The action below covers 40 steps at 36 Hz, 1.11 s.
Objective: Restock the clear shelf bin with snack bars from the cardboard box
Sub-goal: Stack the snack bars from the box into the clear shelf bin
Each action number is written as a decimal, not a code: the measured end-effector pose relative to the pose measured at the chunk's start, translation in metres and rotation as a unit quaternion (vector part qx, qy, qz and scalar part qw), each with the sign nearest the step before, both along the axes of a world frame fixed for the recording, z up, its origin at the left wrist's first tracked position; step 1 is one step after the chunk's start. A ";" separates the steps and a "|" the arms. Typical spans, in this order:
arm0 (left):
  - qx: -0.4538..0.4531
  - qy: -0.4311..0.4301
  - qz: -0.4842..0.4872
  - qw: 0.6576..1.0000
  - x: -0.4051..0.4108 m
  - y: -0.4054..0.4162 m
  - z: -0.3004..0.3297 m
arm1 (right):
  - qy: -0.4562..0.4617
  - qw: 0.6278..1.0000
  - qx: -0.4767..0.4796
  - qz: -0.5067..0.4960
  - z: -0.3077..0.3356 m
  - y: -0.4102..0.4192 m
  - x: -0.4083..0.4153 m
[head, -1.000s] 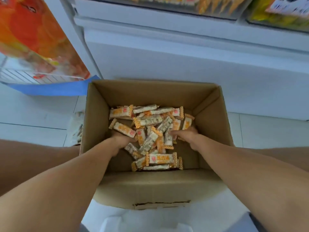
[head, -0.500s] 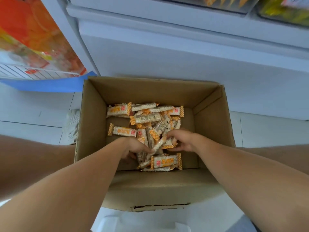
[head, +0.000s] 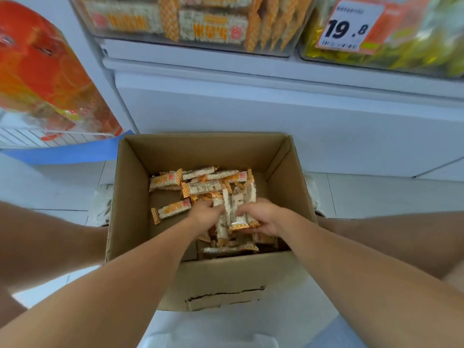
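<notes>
Both hands down in the cardboard box (head: 140,197): left hand (head: 204,215) and right hand (head: 261,218) curl fingers round 1 bunch of snack bars (head: 234,209). Light, slick wrappers, likely crumbly; squeeze mid-length. Clear shelf bin (head: 190,23) sits above.

Bars, box and bin mid-restock

The open brown box (head: 208,280) sits on the floor below the shelf, a torn strip on its near wall. Orange-and-white wrapped bars (head: 200,185) lie jumbled inside, 1 apart at left (head: 172,210); a bunch (head: 237,212) stands clasped upright. The clear bin (head: 190,23) above holds matching bars.
</notes>
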<state>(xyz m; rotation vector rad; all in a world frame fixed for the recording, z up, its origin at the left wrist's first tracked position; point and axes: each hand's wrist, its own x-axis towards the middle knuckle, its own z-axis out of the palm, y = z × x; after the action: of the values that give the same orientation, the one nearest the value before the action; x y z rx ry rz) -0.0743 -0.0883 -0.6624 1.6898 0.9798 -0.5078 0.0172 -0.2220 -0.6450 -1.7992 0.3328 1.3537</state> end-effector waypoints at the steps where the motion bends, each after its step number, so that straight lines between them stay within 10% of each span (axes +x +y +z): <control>1: -0.017 -0.003 0.028 0.999 0.001 0.002 0.008 | -0.005 1.000 0.006 0.002 0.005 0.002 0.001; 9: -0.223 -0.113 0.092 0.964 0.014 0.023 0.094 | -0.135 0.978 0.149 0.048 0.077 0.025 0.005; 19: -0.012 -0.206 -0.005 0.978 0.026 0.091 0.262 | -0.222 0.938 0.222 0.147 0.261 0.047 0.025; 31: 0.000 -0.351 0.091 0.932 0.066 0.132 0.343 | -0.323 0.867 0.305 0.228 0.344 0.095 0.083; 34: 0.132 -0.374 0.113 0.911 0.077 0.150 0.365 | -0.552 0.767 0.207 0.253 0.356 0.104 0.108; 37: 0.207 -0.356 0.137 0.901 0.073 0.176 0.378 | -0.766 0.547 0.029 0.337 0.362 0.109 0.128; 40: 0.250 -0.319 0.130 0.905 0.065 0.193 0.379 | -0.790 0.485 0.000 0.376 0.360 0.124 0.136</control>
<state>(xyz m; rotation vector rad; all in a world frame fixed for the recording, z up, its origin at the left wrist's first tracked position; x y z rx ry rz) -0.0093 0.1049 -0.2835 1.9389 0.8522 0.5042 0.1530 -0.0982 -0.2855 -2.4299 -1.5819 -0.4337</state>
